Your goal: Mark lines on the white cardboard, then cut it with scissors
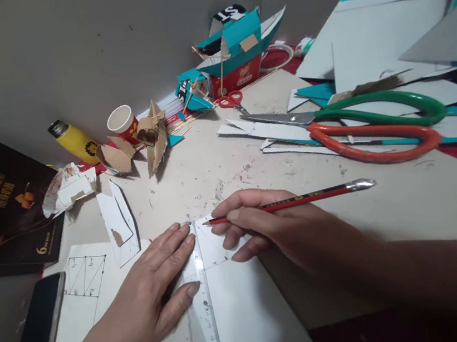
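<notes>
My left hand (154, 293) lies flat with fingers spread, pressing a clear plastic ruler (203, 303) onto a white card sheet (247, 314). My right hand (269, 227) grips a red pencil (312, 197) with its tip at the ruler's upper end, near the top corner of the card. The pencil's metal cap points right.
Large scissors (356, 120) with green and orange handles lie at right among white and teal card offcuts (379, 39). A teal cardboard boat model (236, 41), small red scissors (231, 100), paper cup (122, 120), yellow bottle (73, 140), dark box (1, 206), phone (35, 336) and a pencilled paper sketch (84, 277) surround the work.
</notes>
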`<action>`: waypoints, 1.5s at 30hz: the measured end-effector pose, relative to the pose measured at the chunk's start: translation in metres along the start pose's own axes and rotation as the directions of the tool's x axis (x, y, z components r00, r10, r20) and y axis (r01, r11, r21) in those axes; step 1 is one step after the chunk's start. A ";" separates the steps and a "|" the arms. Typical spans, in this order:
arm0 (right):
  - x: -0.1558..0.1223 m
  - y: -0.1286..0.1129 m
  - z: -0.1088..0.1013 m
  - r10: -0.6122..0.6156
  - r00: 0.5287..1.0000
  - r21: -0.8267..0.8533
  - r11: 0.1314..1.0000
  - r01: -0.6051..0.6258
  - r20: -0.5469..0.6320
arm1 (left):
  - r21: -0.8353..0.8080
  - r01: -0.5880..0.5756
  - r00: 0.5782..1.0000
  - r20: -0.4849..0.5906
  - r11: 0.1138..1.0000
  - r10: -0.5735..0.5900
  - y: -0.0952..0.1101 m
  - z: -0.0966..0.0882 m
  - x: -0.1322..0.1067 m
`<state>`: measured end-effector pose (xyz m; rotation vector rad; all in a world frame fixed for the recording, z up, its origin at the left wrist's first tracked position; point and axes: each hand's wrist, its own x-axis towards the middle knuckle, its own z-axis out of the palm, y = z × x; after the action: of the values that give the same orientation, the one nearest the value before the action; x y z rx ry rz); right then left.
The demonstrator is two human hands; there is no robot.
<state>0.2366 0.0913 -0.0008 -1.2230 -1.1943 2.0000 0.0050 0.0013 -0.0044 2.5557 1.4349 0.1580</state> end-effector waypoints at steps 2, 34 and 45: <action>0.000 0.002 0.000 -0.005 1.000 0.000 1.000 0.005 0.005 | 0.003 0.002 1.000 -0.003 1.000 -0.002 0.000 0.000 0.000; 0.006 0.004 0.040 -0.354 0.923 0.004 0.934 0.359 -0.149 | -0.076 -0.008 0.988 -0.157 0.997 -0.004 -0.003 0.016 -0.007; 0.016 0.007 0.031 -0.460 0.875 0.038 0.882 0.470 -0.151 | -0.013 0.002 0.985 -0.170 1.000 -0.005 0.003 0.012 -0.010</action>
<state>0.2017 0.0872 -0.0069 -0.9106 -1.1988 1.5604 0.0043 -0.0102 -0.0157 2.5831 1.4908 0.3929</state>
